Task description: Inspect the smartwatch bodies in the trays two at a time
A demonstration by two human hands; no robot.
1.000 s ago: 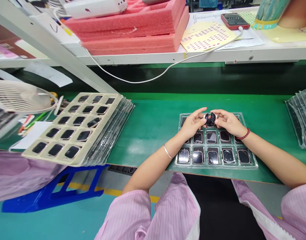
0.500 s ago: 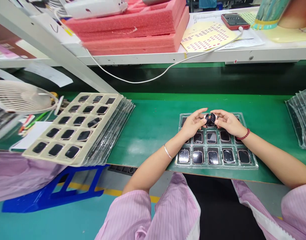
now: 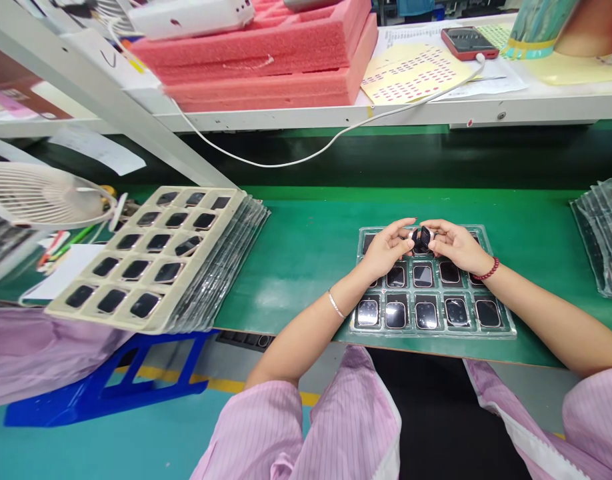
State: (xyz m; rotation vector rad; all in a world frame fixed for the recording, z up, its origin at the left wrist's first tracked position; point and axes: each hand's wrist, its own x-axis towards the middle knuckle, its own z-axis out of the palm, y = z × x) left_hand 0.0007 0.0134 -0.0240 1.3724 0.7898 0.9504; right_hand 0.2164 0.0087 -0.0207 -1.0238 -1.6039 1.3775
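Over the back of a clear plastic tray (image 3: 436, 331), both my hands are close together at fingertip level. My left hand (image 3: 389, 248) is closed, pinching a small dark piece (image 3: 415, 236). In my right hand (image 3: 456, 247), thumb and fingers grip a dark smartwatch part (image 3: 425, 237) held on edge. The two pieces almost meet; whether they touch or are joined, I cannot tell. Square black smartwatch screens (image 3: 427, 315) with thin metallic rims lie face up in the tray's pockets. My hands cover part of the back row.
To the left, a cream tray (image 3: 117, 268) of watch screens tops a stack of clear trays (image 3: 226, 260). More clear trays (image 3: 603, 233) stand at the right edge. A white fan (image 3: 46, 193) is far left. Above hangs a shelf with red foam (image 3: 266, 67) and a drooping white cable (image 3: 286, 164).
The smartwatch part in my right fingers has turned slightly, so its face shows less. Both hands stay in nearly the same place, and the trays have not moved.
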